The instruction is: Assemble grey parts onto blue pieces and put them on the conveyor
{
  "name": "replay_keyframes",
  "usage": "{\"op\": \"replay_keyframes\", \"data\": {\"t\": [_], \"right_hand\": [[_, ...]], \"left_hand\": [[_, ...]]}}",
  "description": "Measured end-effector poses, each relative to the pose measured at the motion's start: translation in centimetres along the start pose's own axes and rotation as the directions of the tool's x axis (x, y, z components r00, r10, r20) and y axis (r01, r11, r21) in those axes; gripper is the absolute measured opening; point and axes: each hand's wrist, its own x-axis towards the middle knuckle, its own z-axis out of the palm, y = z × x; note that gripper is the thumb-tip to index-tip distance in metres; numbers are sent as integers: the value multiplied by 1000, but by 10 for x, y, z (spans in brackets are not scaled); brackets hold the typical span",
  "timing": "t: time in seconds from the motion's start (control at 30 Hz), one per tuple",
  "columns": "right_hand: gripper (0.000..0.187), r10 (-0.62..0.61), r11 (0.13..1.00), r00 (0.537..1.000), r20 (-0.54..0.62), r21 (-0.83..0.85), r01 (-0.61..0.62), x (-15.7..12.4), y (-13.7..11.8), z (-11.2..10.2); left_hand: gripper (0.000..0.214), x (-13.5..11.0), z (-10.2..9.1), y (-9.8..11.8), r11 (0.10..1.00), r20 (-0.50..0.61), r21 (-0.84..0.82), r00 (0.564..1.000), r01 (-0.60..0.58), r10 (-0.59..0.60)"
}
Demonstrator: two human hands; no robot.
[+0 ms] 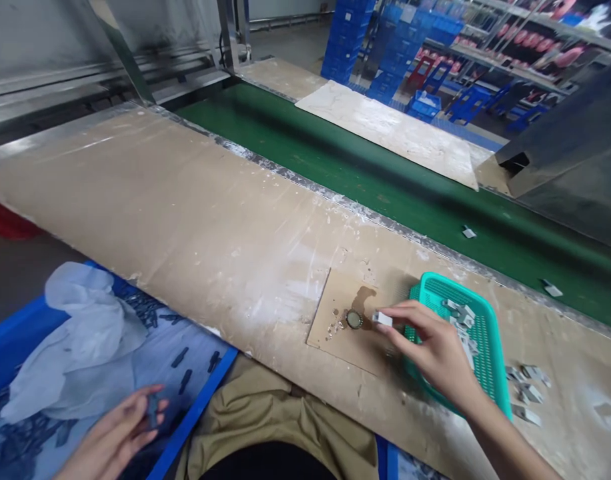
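My right hand [430, 347] reaches over the brown worktable [195, 213] and pinches a small grey-white block [382, 319] at its fingertips, just right of a small round cap [354, 320] on a cardboard square [353, 320]. The hand partly covers a teal plastic basket [485, 347] holding several small grey pieces. My left hand [118, 437] is low at the bottom left, fingers curled around a small dark part [152, 408] over a blue crate [185, 393] lined with plastic and scattered with dark parts.
A green conveyor belt [385, 180] runs behind the table with two small grey pieces [468, 233] on it. More grey pieces [528, 393] lie right of the basket. A white rag [85, 327] lies in the crate. Blue crates [345, 33] are stacked far back.
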Motion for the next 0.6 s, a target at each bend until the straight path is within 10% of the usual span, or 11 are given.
{"op": "replay_keyframes", "data": {"t": [0.2, 0.4, 0.6], "right_hand": [[17, -118, 949, 989, 90, -282, 139, 10, 2, 24], [19, -60, 955, 992, 113, -282, 90, 10, 3, 24], [23, 249, 941, 964, 96, 213, -264, -2, -31, 13]], "left_hand": [[43, -27, 61, -7, 986, 409, -153, 913, 62, 6], [30, -39, 121, -17, 958, 558, -287, 811, -10, 175], [27, -55, 173, -15, 951, 590, -284, 760, -120, 272]]}}
